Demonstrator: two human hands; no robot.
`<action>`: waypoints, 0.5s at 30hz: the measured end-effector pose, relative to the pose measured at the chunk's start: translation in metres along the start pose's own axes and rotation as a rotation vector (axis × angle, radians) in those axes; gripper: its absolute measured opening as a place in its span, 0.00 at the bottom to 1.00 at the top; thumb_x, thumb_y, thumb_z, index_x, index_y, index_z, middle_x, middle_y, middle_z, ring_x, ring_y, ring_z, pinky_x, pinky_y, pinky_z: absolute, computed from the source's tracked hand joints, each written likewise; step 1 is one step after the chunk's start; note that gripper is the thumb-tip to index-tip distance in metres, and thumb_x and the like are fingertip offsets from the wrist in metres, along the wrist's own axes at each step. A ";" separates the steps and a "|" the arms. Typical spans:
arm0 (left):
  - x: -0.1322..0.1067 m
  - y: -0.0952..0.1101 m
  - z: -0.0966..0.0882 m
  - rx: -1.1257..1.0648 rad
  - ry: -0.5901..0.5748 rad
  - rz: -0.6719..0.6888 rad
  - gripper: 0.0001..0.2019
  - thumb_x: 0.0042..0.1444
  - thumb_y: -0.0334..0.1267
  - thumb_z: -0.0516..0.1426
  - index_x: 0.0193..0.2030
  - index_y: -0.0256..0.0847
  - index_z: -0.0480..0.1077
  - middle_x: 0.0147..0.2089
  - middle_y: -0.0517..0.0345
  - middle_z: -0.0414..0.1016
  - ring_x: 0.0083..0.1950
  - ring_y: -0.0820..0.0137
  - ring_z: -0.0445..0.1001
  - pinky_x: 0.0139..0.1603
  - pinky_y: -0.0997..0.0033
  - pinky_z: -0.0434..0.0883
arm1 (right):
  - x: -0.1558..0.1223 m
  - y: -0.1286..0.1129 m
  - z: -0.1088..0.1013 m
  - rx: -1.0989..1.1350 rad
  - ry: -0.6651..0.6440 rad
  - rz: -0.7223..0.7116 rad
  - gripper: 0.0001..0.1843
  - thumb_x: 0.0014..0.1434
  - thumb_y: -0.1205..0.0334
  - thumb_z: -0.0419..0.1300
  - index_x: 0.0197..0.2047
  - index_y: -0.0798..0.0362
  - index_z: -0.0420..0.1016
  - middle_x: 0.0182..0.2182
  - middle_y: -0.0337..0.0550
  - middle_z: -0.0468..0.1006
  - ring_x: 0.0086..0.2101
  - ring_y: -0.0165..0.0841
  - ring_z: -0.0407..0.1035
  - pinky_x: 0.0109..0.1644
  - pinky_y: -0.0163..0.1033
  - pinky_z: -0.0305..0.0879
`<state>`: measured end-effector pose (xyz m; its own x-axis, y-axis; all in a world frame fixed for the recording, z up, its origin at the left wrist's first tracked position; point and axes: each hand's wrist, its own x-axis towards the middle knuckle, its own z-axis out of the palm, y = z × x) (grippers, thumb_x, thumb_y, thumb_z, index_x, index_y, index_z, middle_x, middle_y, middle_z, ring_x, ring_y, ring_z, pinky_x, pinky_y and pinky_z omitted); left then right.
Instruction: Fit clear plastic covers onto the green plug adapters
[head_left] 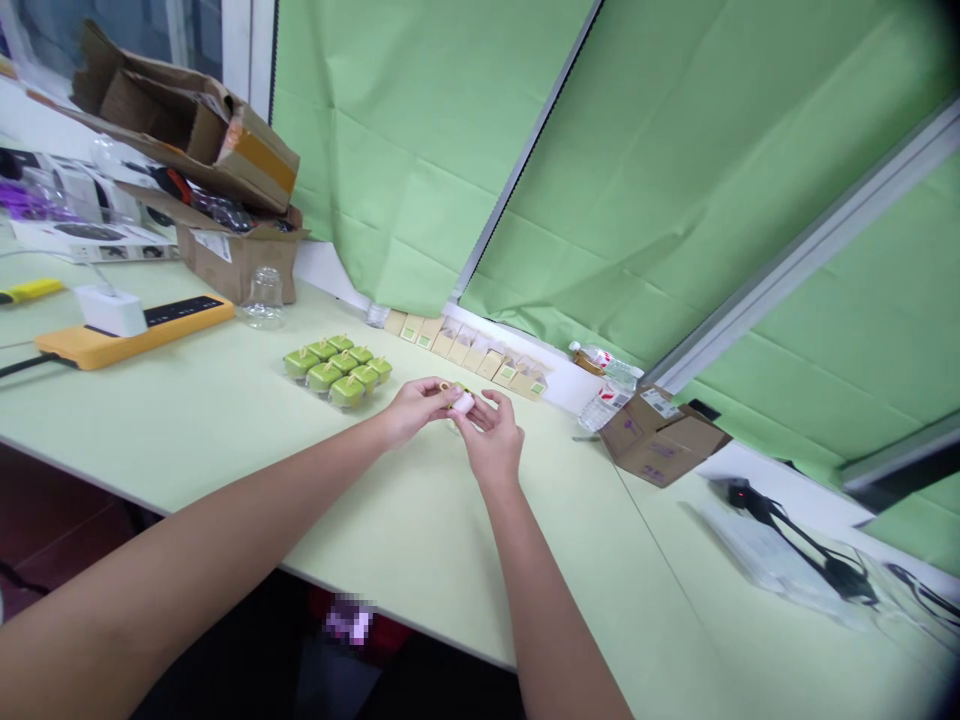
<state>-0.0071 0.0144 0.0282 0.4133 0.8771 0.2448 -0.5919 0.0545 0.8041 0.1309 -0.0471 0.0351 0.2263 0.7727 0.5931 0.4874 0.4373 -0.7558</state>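
My left hand (415, 410) and my right hand (495, 438) meet above the middle of the table (420, 520). Between their fingertips is a small whitish piece with a green part (463, 402); its exact kind is too small to make out. Both hands are closed on it, the left thumb and fingers from one side and the right thumb from the other. A few of the right fingers stand raised and curled. Just left of my hands sits a block of several small green cube-shaped pieces (347, 390) with tan loops on top, apparently in clear packaging.
Along the back wall runs a row of small tan boxes (465, 350). Left stand an orange power strip (157, 330), a clear glass jar (264, 298) and open cardboard boxes (236, 262). Right are plastic bottles (606, 400), a cardboard carton (660, 440) and black cables (810, 550).
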 end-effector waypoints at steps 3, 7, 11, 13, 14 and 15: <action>0.000 -0.001 -0.001 0.003 -0.007 -0.003 0.16 0.46 0.43 0.69 0.35 0.34 0.73 0.38 0.54 0.75 0.42 0.69 0.75 0.51 0.62 0.71 | 0.001 0.000 -0.001 0.012 -0.022 0.017 0.29 0.48 0.52 0.71 0.51 0.49 0.66 0.46 0.50 0.81 0.43 0.42 0.79 0.50 0.50 0.76; -0.001 0.001 -0.003 0.043 -0.029 -0.010 0.16 0.45 0.43 0.69 0.34 0.33 0.73 0.38 0.54 0.75 0.41 0.69 0.74 0.50 0.62 0.71 | 0.001 0.003 -0.001 -0.003 -0.052 0.030 0.31 0.48 0.53 0.70 0.53 0.49 0.67 0.46 0.51 0.81 0.43 0.42 0.78 0.50 0.50 0.75; -0.001 0.003 -0.005 0.076 -0.055 -0.025 0.17 0.45 0.44 0.69 0.35 0.34 0.73 0.39 0.53 0.76 0.41 0.69 0.75 0.48 0.63 0.71 | -0.001 0.004 0.003 -0.094 -0.076 -0.008 0.34 0.52 0.54 0.67 0.61 0.49 0.63 0.51 0.53 0.78 0.44 0.42 0.78 0.51 0.52 0.75; 0.001 0.002 -0.005 0.068 -0.058 -0.028 0.17 0.45 0.44 0.69 0.35 0.34 0.73 0.38 0.53 0.76 0.40 0.70 0.75 0.48 0.64 0.71 | -0.003 0.003 0.006 -0.126 -0.067 -0.022 0.35 0.54 0.55 0.66 0.63 0.49 0.62 0.53 0.54 0.76 0.44 0.43 0.78 0.51 0.52 0.75; 0.001 0.001 -0.006 0.056 -0.050 -0.027 0.17 0.46 0.44 0.69 0.35 0.34 0.73 0.38 0.54 0.76 0.39 0.70 0.75 0.47 0.65 0.71 | -0.003 0.001 0.007 -0.121 -0.066 -0.017 0.35 0.53 0.54 0.66 0.63 0.49 0.62 0.54 0.54 0.76 0.44 0.43 0.78 0.51 0.52 0.75; 0.002 0.001 -0.006 0.041 -0.035 -0.026 0.17 0.46 0.44 0.69 0.35 0.34 0.73 0.38 0.54 0.76 0.39 0.71 0.75 0.46 0.66 0.71 | -0.003 0.000 0.008 -0.101 -0.070 -0.004 0.35 0.53 0.54 0.66 0.62 0.50 0.63 0.55 0.55 0.75 0.44 0.42 0.78 0.51 0.51 0.75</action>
<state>-0.0105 0.0190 0.0261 0.4524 0.8584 0.2417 -0.5519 0.0565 0.8320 0.1231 -0.0453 0.0312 0.1662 0.8030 0.5723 0.5715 0.3945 -0.7195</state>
